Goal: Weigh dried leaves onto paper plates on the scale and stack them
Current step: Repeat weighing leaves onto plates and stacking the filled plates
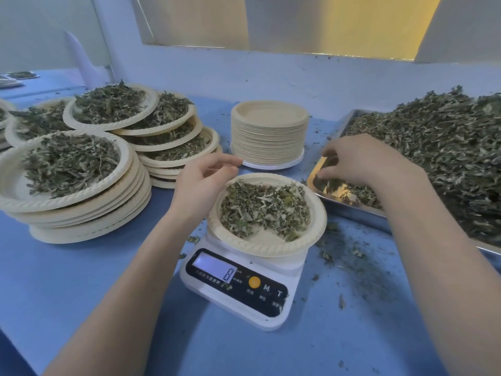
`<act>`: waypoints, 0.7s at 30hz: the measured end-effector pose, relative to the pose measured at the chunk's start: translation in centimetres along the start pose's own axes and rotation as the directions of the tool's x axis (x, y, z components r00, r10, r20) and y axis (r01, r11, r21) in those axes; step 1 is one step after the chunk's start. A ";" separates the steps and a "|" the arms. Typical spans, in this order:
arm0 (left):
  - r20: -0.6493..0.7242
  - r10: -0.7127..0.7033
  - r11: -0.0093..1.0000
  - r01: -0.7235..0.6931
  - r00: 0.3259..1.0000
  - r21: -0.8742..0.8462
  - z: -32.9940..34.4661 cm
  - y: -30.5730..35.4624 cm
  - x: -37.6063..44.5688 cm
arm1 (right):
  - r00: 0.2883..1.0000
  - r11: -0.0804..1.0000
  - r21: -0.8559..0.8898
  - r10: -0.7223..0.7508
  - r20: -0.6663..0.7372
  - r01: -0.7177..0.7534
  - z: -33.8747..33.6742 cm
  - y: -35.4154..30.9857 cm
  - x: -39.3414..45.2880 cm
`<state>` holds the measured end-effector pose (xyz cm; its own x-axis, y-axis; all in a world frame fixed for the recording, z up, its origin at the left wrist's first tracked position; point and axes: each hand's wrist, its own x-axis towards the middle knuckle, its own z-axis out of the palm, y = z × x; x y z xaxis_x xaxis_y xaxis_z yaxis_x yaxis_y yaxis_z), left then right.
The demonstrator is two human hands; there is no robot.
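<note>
Right now 1 white scale (238,283) sits on the blue table (81,294), and everything else is placed against it. On top of the scale rests 1 paper plate (271,246), tilted a little toward the camera, holding a loose layer of dried leaves (264,210) that leaves a bare patch at its near side. The scale's lit display (214,268) shows a single digit that reads like 8, though blur makes it uncertain; beside it are 1 orange button (254,282) and the letters M and T.

The left hand (202,183) hovers just left of the plate on the scale, fingers loosely curled with the fingertips reaching over the plate's far-left rim; it holds nothing that I can see. The right hand (360,161) is to the right of the scale, over the near corner of 1 metal tray (320,183), fingers bent down toward the leaves there; whether it has any pinched I cannot tell.

The tray, right of the scale, carries 1 large heap of loose leaves (439,150). Behind the scale stands 1 tall stack of empty plates (268,137). Left of the scale are at least 3 stacks of filled plates: the nearest stack (73,191), 1 behind it (168,131) with a topmost filled plate (111,107), and 1 further left (29,123), partly hidden. Leaf crumbs (349,264) are scattered on the table right of the scale.
</note>
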<state>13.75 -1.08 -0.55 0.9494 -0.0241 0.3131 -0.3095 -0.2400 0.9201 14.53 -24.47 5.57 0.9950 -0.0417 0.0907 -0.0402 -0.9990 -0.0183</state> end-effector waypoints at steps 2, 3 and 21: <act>0.001 0.005 1.000 -0.005 1.000 0.007 0.1 0.0 0.0 | 0.999 0.997 0.063 -0.038 0.025 0.036 0.0 -0.3 -0.1; 0.002 0.009 1.000 -0.009 1.000 0.007 0.0 -0.1 0.0 | 0.997 0.991 0.104 -0.083 0.005 0.082 -0.1 -0.6 -0.2; -0.003 -0.023 0.999 0.023 1.000 -0.028 -0.4 -0.3 0.2 | 0.903 0.819 0.387 -0.419 -0.098 0.423 0.6 -6.0 -1.9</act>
<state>14.02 -0.67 -0.67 0.9562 -0.0153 0.2924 -0.2888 -0.2128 0.9334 12.95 -18.38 4.93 0.9059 0.3801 0.1866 0.4231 -0.8305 -0.3623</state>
